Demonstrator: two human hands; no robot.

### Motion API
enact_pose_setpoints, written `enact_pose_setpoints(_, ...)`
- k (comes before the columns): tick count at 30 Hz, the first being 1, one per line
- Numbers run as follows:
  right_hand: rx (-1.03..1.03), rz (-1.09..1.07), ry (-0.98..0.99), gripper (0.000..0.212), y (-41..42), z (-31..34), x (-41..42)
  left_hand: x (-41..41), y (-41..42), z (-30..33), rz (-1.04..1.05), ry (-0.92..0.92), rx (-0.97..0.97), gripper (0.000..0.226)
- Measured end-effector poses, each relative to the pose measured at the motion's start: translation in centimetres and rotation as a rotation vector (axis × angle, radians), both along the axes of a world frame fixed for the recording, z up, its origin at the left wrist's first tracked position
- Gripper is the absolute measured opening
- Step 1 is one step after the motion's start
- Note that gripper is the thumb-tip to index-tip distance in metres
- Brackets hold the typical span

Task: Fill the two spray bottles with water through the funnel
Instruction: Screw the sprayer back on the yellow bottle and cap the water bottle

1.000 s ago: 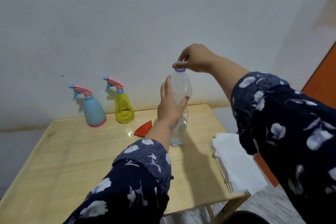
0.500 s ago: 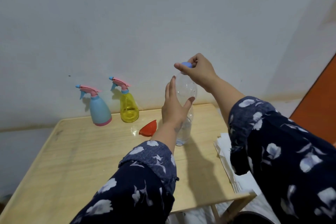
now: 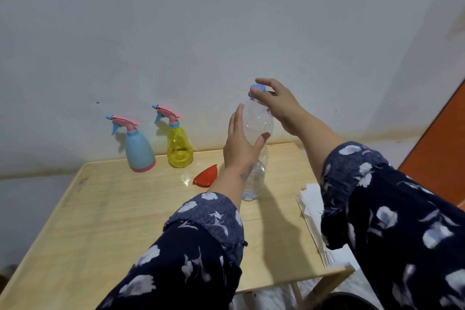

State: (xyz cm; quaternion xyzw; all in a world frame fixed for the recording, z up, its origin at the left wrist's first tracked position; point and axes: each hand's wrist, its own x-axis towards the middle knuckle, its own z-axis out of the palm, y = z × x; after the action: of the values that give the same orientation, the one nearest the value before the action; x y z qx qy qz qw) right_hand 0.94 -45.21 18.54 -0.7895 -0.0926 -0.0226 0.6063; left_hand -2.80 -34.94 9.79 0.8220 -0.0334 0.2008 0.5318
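The left hand point(image 3: 240, 148) has its grip around the side of the clear water bottle point(image 3: 256, 133), which stands on the desk point(image 3: 100, 221). The right hand point(image 3: 276, 103) pinches the blue cap point(image 3: 258, 88) on top. The blue spray bottle point(image 3: 137, 146) and yellow spray bottle point(image 3: 179, 145) stand at the back by the wall, and the red funnel point(image 3: 206, 175) lies near the water bottle.

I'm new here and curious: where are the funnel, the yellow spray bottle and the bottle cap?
funnel point(image 3: 205, 176): head view, orange cone wall.
yellow spray bottle point(image 3: 179, 149): head view, yellow body.
bottle cap point(image 3: 257, 88): head view, blue top.
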Motion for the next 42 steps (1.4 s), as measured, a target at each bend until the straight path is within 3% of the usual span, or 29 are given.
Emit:
enact_pose_setpoints(6,-0.061,-0.095,-0.129,0.031,0.3,-0.3,0.1,0.1,0.0,0.0,-0.051,0.004,-0.035,0.087)
enact_pose_setpoints(10,-0.024,-0.040,-0.094,0.048,0.0,-1.6,-1.0,0.0,1.7,0.1,-0.184,0.092,0.035,0.111)
enact_pose_setpoints(14,0.131,-0.099,-0.037,0.068,-0.5,-5.9,-2.6,-0.3,5.2,-1.7,-0.222,0.199,0.329,0.120)
enact_pose_setpoints(19,0.063,-0.098,0.076,0.104,0.2,-11.8,-3.7,0.9,11.3,-6.5,-0.290,0.354,0.924,0.070)
enact_pose_setpoints(23,0.018,-0.161,0.108,0.119,1.8,-15.3,-3.7,1.7,13.5,-9.3,-0.329,0.286,1.221,0.047)
enact_pose_setpoints(25,0.005,-0.221,0.097,0.120,2.7,-16.6,-3.6,2.8,13.8,-10.0,-0.370,0.226,1.376,0.050)
enact_pose_setpoints(31,-0.004,-0.436,0.036,0.113,4.8,-18.7,-3.6,6.9,13.3,-9.4,-0.565,0.138,1.844,0.091)
enact_pose_setpoints(33,-0.012,-0.478,0.022,0.104,5.0,-18.8,-3.5,7.8,13.0,-9.3,-0.598,0.130,1.860,0.089)
enact_pose_setpoints(38,-0.077,-0.511,0.001,0.096,4.7,-18.6,-3.3,9.4,12.9,-9.0,-0.624,-0.034,1.822,0.057)
enact_pose_setpoints(42,-0.086,-0.535,0.001,0.098,4.0,-18.2,-2.6,11.1,13.2,-7.8,-0.569,-0.112,1.575,0.055)
